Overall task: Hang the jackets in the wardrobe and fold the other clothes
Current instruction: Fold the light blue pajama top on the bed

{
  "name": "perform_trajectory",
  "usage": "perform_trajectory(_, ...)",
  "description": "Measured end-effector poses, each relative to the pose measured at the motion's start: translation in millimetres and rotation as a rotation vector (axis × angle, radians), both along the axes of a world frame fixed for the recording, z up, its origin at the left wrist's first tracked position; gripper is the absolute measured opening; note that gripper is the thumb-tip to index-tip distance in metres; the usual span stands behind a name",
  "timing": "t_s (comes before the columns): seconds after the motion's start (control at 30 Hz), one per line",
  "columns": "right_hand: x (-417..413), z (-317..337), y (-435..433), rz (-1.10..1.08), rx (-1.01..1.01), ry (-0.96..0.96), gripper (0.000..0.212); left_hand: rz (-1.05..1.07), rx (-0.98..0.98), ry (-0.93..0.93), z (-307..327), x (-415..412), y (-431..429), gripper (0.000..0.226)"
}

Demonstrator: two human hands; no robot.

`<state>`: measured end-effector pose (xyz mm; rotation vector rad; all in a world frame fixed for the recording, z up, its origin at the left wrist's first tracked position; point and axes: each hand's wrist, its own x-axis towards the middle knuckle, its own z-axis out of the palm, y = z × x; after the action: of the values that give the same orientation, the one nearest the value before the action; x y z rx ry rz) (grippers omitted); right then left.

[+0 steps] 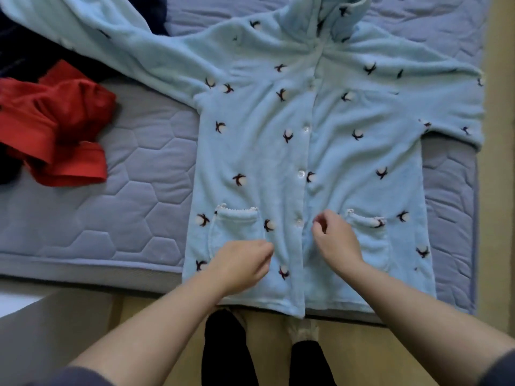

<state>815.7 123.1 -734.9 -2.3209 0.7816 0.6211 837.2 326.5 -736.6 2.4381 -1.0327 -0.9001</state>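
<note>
1. One pale blue fleece button-front top (pixel 306 151) with dark bird prints is laid flat, front up, on a quilted grey-blue mattress (pixel 133 168).
2. The left hand (pixel 242 263) and right hand (pixel 334 240) are curled over its lower front, either side of the buttons; whether fabric is pinched cannot be told.
3. A crumpled red garment (pixel 55 129) is seen beside it.

Hood of the blue fleece top (pixel 306 162) runs off the top of the shot, one sleeve too. The dark clothes (pixel 16 43) at the far left corner of the mattress (pixel 139 162) are cut off – can't tell whether the left hand (pixel 242 263) or right hand (pixel 335 242) pinches fabric.
</note>
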Motion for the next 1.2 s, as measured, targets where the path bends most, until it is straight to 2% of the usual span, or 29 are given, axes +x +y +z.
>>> perform_trajectory(0.07, 39.0, 0.9, 11.6, 0.098, -0.034, -0.089, 0.023, 0.165, 0.048, -0.035, 1.7, 46.0, 14.6, 0.016)
perform_trajectory(0.17, 99.1, -5.6, 34.0, 0.215, -0.093, -0.085, 0.05, 0.457, 0.143, -0.044, -8.0, 117.5, 41.5, 0.011)
perform_trajectory(0.23, 136.2, -13.1, 51.7, 0.315, -0.165, -0.041, 0.063, 0.634, 0.124, -0.031, -14.2, 162.8, 62.5, 0.006)
perform_trajectory(0.33, 190.9, -28.0, 81.5, 0.441, -0.245, -0.008, 0.071, 0.826, 0.01, -0.181, -13.0, 226.2, 98.1, 0.006)
perform_trajectory(0.4, 229.8, -37.1, 103.5, 0.464, -0.254, -0.008, 0.07, 0.889, -0.082, -0.346, -3.9, 266.4, 125.4, 0.011)
perform_trajectory(0.47, 267.2, -44.8, 124.6, 0.4, -0.227, -0.044, 0.066, 0.864, -0.138, -0.535, 7.1, 306.5, 156.2, 0.016)
perform_trajectory(0.53, 298.0, -54.2, 142.5, 0.321, -0.193, -0.079, 0.062, 0.801, -0.09, -0.71, 18.2, 348.3, 192.1, 0.023)
perform_trajectory(0.6, 314.8, -67.2, 154.7, 0.316, -0.195, -0.028, 0.062, 0.838, -0.014, -0.796, 25.5, 389.6, 227.8, 0.032)
perform_trajectory(0.67, 319.7, -83.5, 161.9, 0.341, -0.219, 0.066, 0.067, 1.038, -0.03, -0.717, 26.5, 427.2, 256.9, 0.042)
perform_trajectory(0.77, 324.3, -100.5, 167.3, 0.349, -0.248, 0.123, 0.071, 1.375, -0.183, -0.376, 15.1, 468.6, 284.1, 0.06)
perform_trajectory(0.83, 329.6, -104.4, 167.6, 0.356, -0.246, 0.15, 0.073, 1.437, -0.239, -0.15, 7.0, 483.4, 290.3, 0.071)
perform_trajectory(0.87, 332.2, -104.6, 167.4, 0.356, -0.228, 0.164, 0.074, 1.421, -0.221, -0.09, 5.3, 488.1, 290.2, 0.068)
perform_trajectory(0.97, 335.8, -97.3, 163.5, 0.334, -0.147, 0.2, 0.075, 1.436, -0.25, -0.155, 10.9, 490.4, 297.1, 0.023)
perform_trajectory(1.03, 339.1, -82.8, 161.2, 0.291, -0.092, 0.19, 0.071, 1.481, -0.29, -0.231, 24.5, 481.5, 318.3, 0.017)
perform_trajectory(1.07, 340.4, -73.3, 161.4, 0.246, -0.092, 0.13, 0.066, 1.492, -0.266, -0.258, 31.1, 475.5, 332.1, 0.023)
perform_trajectory(1.1, 341.9, -63.8, 162.8, 0.191, -0.125, 0.02, 0.059, 1.479, -0.203, -0.277, 37.3, 470.1, 344.6, 0.038)
perform_trajectory(1.17, 345.5, -50.3, 172.1, 0.148, -0.243, -0.217, 0.052, 1.422, 0.004, -0.24, 46.3, 463.0, 363.5, 0.068)
perform_trajectory(1.2, 348.1, -47.7, 179.0, 0.177, -0.281, -0.274, 0.053, 1.399, 0.106, -0.201, 47.8, 463.5, 367.9, 0.078)
